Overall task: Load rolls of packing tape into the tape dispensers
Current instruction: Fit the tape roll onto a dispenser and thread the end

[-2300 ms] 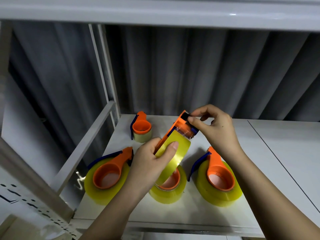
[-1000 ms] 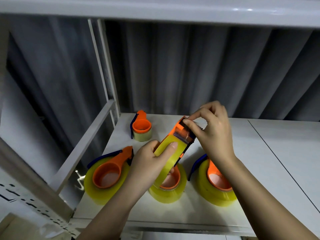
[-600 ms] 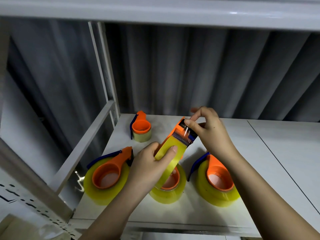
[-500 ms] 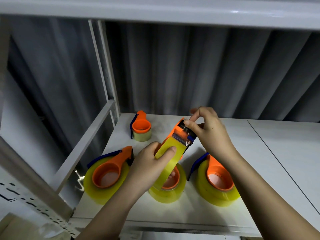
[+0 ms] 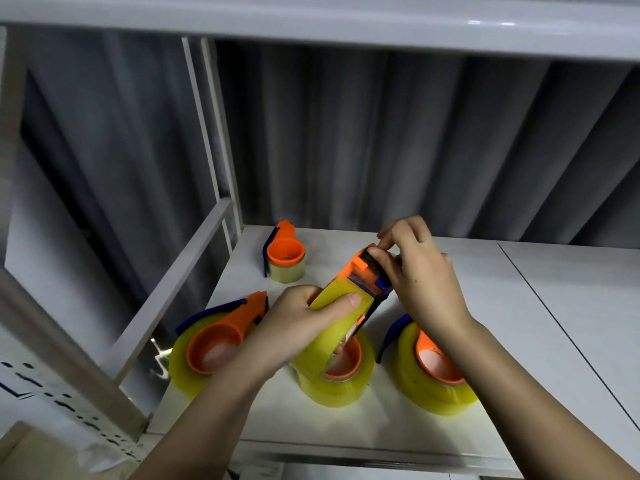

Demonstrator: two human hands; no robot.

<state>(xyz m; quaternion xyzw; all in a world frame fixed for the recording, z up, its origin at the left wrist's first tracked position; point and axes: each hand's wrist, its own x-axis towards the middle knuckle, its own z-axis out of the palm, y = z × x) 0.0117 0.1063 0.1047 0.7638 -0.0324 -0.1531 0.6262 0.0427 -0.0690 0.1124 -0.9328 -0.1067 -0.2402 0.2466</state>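
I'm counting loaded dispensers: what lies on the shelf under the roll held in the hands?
Under the held dispenser, another yellow roll with an orange core lies flat on the shelf. The held roll and left hand cover its far side, so any handle is hidden.

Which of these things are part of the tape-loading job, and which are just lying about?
In use:
- held dispenser with its yellow roll
- left hand
- right hand

Idle on the white shelf:
- left loaded dispenser
- middle one
- right one
- small far one

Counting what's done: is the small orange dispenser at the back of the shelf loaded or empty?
Loaded: the small orange dispenser at the back wears a thin pale tape roll.
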